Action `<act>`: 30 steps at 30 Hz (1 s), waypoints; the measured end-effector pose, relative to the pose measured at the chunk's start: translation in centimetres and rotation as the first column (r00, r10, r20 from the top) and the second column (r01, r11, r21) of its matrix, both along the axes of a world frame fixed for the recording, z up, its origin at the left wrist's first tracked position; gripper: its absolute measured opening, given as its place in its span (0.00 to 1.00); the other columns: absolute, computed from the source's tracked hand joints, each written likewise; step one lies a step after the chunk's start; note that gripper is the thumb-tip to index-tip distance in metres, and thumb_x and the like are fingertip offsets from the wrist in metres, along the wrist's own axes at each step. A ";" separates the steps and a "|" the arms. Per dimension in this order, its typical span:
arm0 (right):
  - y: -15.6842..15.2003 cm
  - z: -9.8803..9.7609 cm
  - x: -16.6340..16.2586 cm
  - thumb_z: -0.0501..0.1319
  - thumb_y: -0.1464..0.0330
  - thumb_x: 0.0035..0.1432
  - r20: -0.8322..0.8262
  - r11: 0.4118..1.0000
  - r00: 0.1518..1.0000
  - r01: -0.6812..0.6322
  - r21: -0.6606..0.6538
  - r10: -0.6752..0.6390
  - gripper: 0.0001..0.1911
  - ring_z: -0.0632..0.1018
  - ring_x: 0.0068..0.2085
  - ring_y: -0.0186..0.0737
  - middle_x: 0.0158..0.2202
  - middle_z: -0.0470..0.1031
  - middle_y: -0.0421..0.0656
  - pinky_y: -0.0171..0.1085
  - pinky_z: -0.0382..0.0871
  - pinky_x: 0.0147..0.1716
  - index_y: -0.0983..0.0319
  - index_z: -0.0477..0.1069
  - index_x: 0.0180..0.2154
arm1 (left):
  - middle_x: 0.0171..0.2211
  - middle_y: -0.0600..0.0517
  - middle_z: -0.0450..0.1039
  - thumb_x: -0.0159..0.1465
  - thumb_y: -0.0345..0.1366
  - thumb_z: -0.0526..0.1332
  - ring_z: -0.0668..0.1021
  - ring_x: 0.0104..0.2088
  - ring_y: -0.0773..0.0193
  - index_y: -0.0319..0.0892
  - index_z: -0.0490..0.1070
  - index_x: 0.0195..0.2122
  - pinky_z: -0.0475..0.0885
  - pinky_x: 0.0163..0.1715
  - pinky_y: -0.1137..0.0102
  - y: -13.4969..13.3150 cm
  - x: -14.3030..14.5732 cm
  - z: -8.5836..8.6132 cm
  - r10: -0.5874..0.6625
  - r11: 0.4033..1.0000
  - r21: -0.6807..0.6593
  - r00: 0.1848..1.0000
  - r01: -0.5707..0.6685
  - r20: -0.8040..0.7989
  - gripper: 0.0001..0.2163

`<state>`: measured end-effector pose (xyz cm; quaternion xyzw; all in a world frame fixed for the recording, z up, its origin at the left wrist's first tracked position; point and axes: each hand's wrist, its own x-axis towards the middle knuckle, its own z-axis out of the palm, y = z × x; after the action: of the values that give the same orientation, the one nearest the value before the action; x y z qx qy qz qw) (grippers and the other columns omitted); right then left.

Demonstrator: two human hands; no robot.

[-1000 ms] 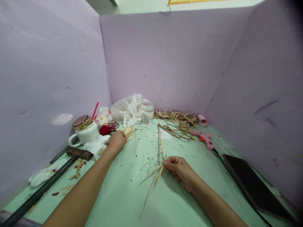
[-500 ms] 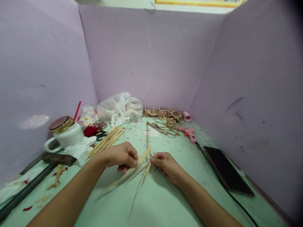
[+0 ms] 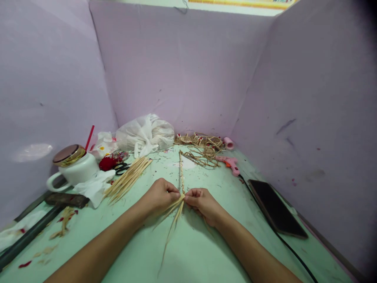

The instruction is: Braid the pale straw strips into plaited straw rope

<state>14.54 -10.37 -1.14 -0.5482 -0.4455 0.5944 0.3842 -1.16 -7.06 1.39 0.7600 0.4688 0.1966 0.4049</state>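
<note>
My left hand (image 3: 160,194) and my right hand (image 3: 203,202) meet at the middle of the green table (image 3: 206,251), both pinched on loose straw strands (image 3: 172,220) that trail toward me. A braided straw cord (image 3: 181,173) runs from the pinch point away toward the back. The fingers of both hands are closed around the straw where the braid ends. A bundle of straw strips (image 3: 128,179) lies to the left of my left hand.
At left stand a white mug with a gold lid (image 3: 73,167), tissue (image 3: 96,186), scissors (image 3: 122,168), a hammer (image 3: 38,224) and a white plastic bag (image 3: 145,133). Braided straw pieces (image 3: 202,147), a pink glue gun (image 3: 231,164) and a dark phone (image 3: 275,208) lie at right. Purple panels wall the table.
My left hand left the straw bundle at the left, came to the middle with a strand, and now pinches the strands beside my right hand. The camera view shifted right.
</note>
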 end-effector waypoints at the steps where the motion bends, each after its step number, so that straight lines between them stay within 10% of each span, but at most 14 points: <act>1: 0.0 0.1 0.0 0.60 0.69 0.40 -0.005 1.000 1.000 0.002 0.003 -0.002 0.06 0.54 0.13 0.22 0.13 0.62 0.34 0.30 0.40 0.14 0.65 0.64 0.20 | 0.14 0.57 0.57 0.49 0.37 0.55 0.59 0.19 0.72 0.35 0.72 0.20 0.53 0.18 0.77 -0.2 0.2 -0.3 0.012 1.000 0.003 1.000 -0.012 -0.005 0.11; 18: -0.1 0.2 -0.4 0.60 0.70 0.41 -0.027 1.000 0.999 0.018 0.021 -0.017 0.07 0.56 0.14 0.23 0.14 0.66 0.36 0.29 0.45 0.16 0.65 0.63 0.20 | 0.10 0.58 0.50 0.44 0.34 0.55 0.53 0.15 0.74 0.36 0.67 0.14 0.47 0.15 0.76 -0.2 1.3 -1.3 0.114 0.990 -0.074 0.991 -0.119 -0.071 0.07; 30: -0.1 0.3 -0.2 0.61 0.72 0.39 -0.061 0.999 0.997 0.054 0.003 -0.054 0.06 0.58 0.15 0.24 0.13 0.65 0.36 0.28 0.48 0.16 0.65 0.63 0.19 | 0.08 0.54 0.59 0.41 0.26 0.54 0.59 0.09 0.74 0.34 0.66 0.14 0.50 0.10 0.77 -0.6 2.4 0.6 0.270 0.808 -0.560 0.960 -0.185 0.072 0.03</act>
<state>14.30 -10.48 -0.80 -0.5407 -0.4200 0.5994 0.4147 1.27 -7.69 2.01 0.5338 0.5616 0.1571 0.6124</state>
